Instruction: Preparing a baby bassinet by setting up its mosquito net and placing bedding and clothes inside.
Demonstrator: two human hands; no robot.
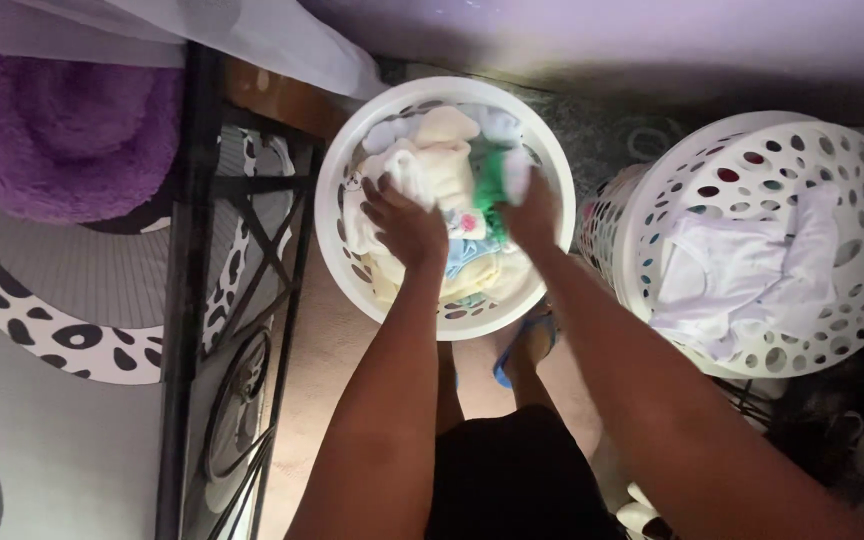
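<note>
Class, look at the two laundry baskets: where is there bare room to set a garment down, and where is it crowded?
Free: the tan floor between the black bed frame and the left basket. The right basket has bare wall around its white garment. Crowded: the left basket, heaped with clothes, both hands, left and right, inside.

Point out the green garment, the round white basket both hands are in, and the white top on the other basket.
green garment (492, 180), head view, on its bunched middle.
round white basket (337, 170), head view, on its left rim.
white top (722, 275), head view, on its flat front.
</note>
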